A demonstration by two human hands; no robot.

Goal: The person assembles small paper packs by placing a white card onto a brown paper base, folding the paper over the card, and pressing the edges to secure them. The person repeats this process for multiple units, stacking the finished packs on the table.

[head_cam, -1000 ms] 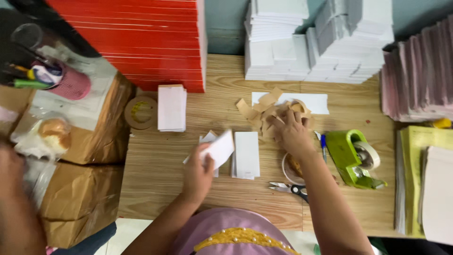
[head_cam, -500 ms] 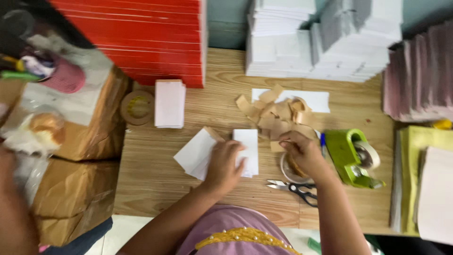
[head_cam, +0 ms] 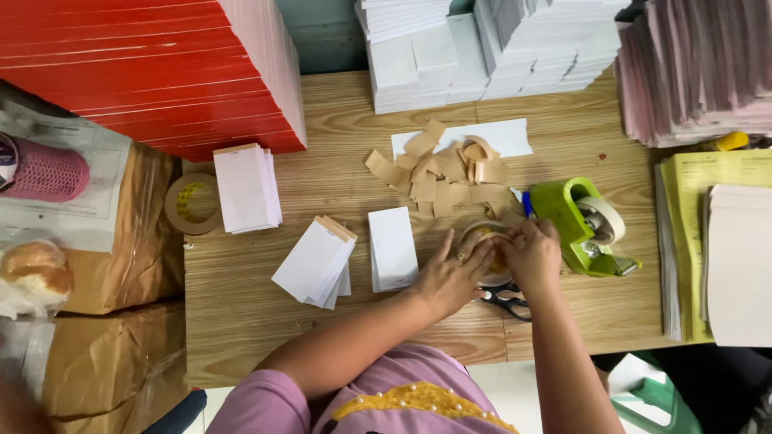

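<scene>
Matt grained wooden table (head_cam: 338,120), glossy green plastic tape dispenser (head_cam: 567,217), matt brown paper tape pieces (head_cam: 442,173)

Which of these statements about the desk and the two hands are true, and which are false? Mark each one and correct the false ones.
1. Both hands, the left hand and the right hand, meet at a roll of tape. True.
2. The scissors lie on the red stack. False: they lie on the desk, below the hands.
3. The green tape dispenser stands right of the hands. True.
4. The brown paper strips are piled on the floor. False: they lie on the desk.
</scene>
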